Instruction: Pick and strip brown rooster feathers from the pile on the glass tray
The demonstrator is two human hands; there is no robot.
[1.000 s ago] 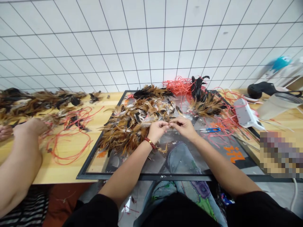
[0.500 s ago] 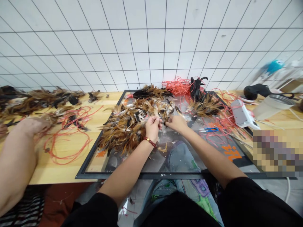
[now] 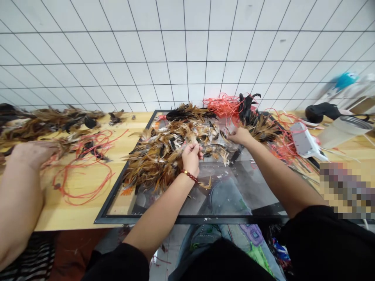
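Observation:
A pile of brown, black and white feathers lies on a dark-framed glass panel. My left hand, with a red bead bracelet, is closed in a pinch at the pile's right side; what it grips is too small to make out. Farther right, my right hand has its fingers bent together beside a few loose feathers, between the pile and a black-and-brown feather bunch. Whatever lies in its fingertips is hidden. Behind it sits a heap of pinkish-red string.
Another person's arm reaches in from the left, near loose red string and more feathers on the wooden table. At right are a white power strip and a translucent jar. A tiled wall stands behind.
My right hand has moved away from the left hand, to the right and farther back. Its arm now covers the blue snips seen before. My left hand stays pinched at the pile.

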